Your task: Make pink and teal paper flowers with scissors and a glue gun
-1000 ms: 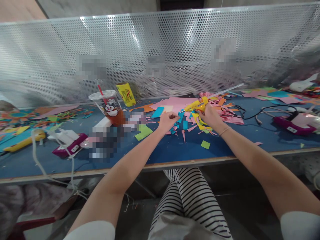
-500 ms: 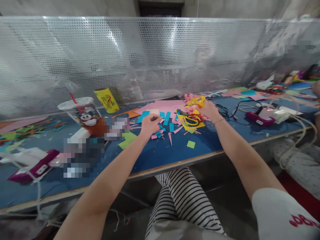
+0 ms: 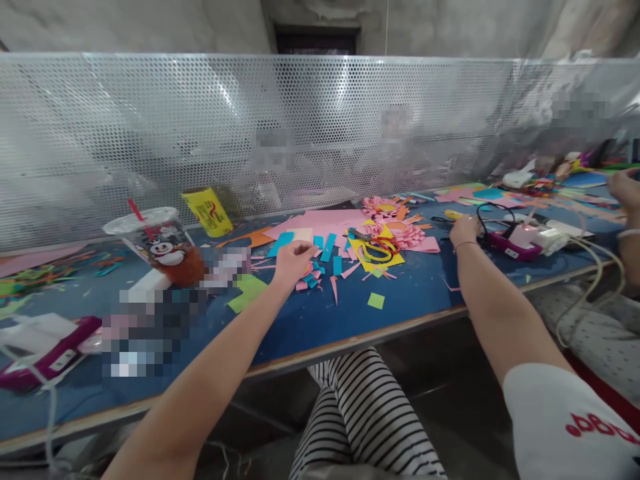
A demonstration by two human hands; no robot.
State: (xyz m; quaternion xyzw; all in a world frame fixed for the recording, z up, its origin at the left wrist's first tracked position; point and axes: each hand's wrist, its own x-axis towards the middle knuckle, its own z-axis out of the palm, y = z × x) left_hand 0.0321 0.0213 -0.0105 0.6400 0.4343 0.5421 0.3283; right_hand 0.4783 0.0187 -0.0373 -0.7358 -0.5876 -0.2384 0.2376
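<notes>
My left hand [image 3: 294, 260] is closed in a pinch just above a small bunch of pink and blue paper pieces [image 3: 313, 277]. Whatever its fingertips hold, if anything, is too small to make out. Blue paper strips [image 3: 329, 247] lie beside it. Off to the right, my right hand [image 3: 465, 231] grips a yellow glue gun [image 3: 453, 215], largely covered by the hand, near a black cord. Between the hands, scissors [image 3: 384, 248] with yellow and red handles rest on yellow paper [image 3: 395, 261]. Pink fringed paper flowers [image 3: 383, 208] lie behind them.
A drink cup [image 3: 160, 250] with a red straw and a yellow packet [image 3: 209, 212] stand left. Purple power strips [image 3: 513, 247] with white cords lie at both sides. A perforated metal screen [image 3: 320, 133] closes the back. Another person's hand [image 3: 626, 188] shows at the right edge.
My right hand has moved right with the glue gun, from above the pink flowers to near the power strip. The flowers are now uncovered. My left hand stays over the paper pieces.
</notes>
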